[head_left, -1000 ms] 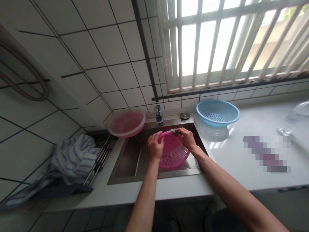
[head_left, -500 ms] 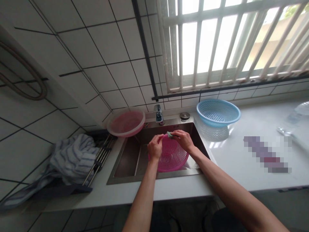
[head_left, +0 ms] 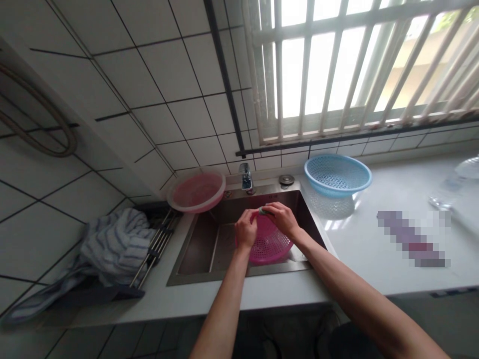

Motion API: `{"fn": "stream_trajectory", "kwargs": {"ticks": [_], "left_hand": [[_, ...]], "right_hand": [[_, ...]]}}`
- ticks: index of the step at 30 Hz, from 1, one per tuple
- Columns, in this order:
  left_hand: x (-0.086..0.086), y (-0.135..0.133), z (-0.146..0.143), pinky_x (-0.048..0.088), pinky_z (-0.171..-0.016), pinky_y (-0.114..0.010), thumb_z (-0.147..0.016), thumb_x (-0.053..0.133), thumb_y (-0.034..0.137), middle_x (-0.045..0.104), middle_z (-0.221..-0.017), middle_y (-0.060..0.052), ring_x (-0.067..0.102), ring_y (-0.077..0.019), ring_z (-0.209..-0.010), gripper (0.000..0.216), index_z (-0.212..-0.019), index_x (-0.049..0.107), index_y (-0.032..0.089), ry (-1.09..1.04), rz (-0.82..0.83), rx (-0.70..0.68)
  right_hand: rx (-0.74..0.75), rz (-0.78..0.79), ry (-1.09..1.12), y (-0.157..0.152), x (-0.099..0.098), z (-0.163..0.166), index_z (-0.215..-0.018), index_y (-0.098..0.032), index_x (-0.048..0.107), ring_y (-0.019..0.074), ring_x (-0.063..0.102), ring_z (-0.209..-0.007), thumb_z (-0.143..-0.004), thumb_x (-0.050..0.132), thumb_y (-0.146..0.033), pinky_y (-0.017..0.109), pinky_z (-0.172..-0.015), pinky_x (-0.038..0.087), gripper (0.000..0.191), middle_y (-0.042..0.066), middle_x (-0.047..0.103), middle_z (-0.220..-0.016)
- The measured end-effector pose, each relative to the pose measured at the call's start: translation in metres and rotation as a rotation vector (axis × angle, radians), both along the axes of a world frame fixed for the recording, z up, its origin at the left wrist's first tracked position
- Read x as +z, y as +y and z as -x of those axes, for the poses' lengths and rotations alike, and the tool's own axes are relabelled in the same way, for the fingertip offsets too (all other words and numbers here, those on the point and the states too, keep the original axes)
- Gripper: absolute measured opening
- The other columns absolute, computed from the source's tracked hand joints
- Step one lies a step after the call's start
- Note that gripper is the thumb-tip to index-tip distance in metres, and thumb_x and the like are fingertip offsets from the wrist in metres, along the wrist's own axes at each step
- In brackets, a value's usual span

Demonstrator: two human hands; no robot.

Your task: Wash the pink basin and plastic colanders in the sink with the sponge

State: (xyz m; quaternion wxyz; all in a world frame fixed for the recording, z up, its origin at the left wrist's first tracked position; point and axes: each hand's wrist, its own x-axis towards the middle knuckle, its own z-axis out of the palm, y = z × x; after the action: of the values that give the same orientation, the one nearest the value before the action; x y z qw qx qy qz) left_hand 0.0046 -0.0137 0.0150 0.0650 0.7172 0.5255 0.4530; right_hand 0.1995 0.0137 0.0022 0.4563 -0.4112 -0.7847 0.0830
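Observation:
A pink plastic colander (head_left: pixel 270 247) is tilted up inside the steel sink (head_left: pixel 194 249). My left hand (head_left: pixel 246 229) is closed on its upper left rim. At the top of the rim, my right hand (head_left: pixel 281 218) pinches a small green-grey scouring pad (head_left: pixel 263 211) and presses it against the edge. The two hands are close together, with the pad between them. My fingers hide part of the rim and of the pad.
Behind the sink stands a chrome faucet (head_left: pixel 246 177), with a drain plug (head_left: pixel 286 180) beside it. A pink basin (head_left: pixel 197 192) rests at the back left, and a blue colander (head_left: pixel 339 174) on the right counter. A striped towel (head_left: pixel 118 244) lies over a metal rack (head_left: pixel 157 244).
My left hand and the colander have shifted slightly right, bringing the left hand closer to the right one. The pad has moved slightly down along the rim and shows less.

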Motion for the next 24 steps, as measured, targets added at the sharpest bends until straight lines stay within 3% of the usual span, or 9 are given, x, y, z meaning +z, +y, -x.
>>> {"fn": "stream_trajectory", "kwargs": {"ticks": [17,24], "left_hand": [[0.001,-0.002,-0.002,0.054,-0.084,-0.027,-0.099,0.061,0.017,0.077,-0.103,-0.002,0.074,-0.0185,-0.095,0.017,-0.105,0.074,0.027,0.025,-0.002,0.014],[-0.007,0.008,0.019,0.056,-0.089,-0.033,-0.095,0.063,0.018,0.076,-0.101,-0.006,0.073,-0.0213,-0.094,0.013,-0.105,0.071,0.023,-0.187,-0.085,0.239]], "right_hand": [[0.047,-0.013,0.017,0.000,-0.003,0.005,-0.113,-0.025,0.078,0.0224,0.073,-0.106,-0.093,0.070,-0.010,0.034,-0.097,0.057,0.026,0.007,0.078,-0.114],[-0.138,0.061,0.168,0.009,-0.008,-0.017,-0.114,-0.024,0.075,0.0237,0.074,-0.099,-0.098,0.064,-0.019,0.036,-0.090,0.057,0.020,0.007,0.078,-0.108]]}}
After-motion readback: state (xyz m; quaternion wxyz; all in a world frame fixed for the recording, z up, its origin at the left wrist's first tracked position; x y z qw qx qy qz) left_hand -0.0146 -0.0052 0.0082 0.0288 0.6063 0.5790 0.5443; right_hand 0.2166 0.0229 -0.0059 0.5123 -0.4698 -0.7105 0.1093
